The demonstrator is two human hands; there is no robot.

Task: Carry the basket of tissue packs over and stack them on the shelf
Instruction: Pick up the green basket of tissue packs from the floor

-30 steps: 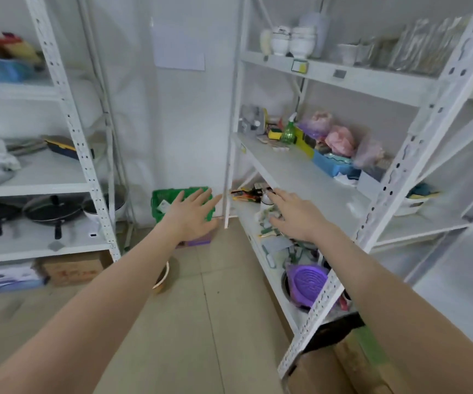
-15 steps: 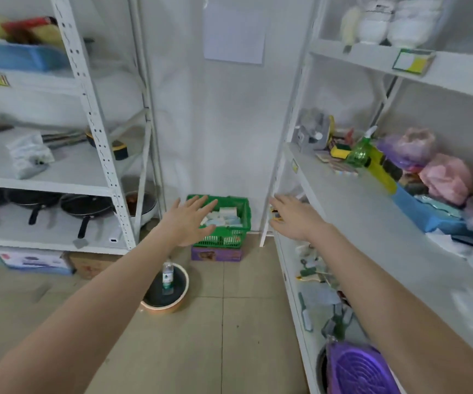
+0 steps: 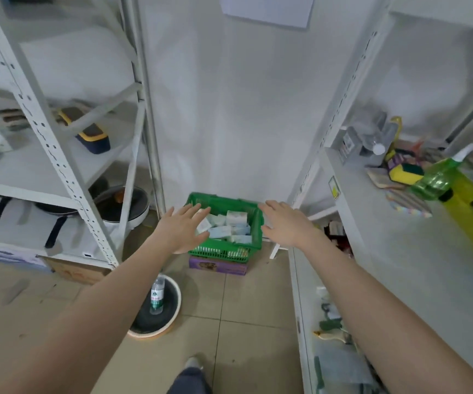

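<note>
The left hand [image 3: 182, 229] covers the green basket's [image 3: 229, 250] left rim. Print on the tissue packs [image 3: 231, 228] is too small to read. The spray bottle [image 3: 440, 177] is blurred

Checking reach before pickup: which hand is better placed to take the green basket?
Probably the left hand: it overlaps the green basket's left rim, while the right hand appears just outside its right rim. Both are open.

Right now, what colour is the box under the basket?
Purple, with a darker printed picture on its front; the box shows best in the head view.
</note>
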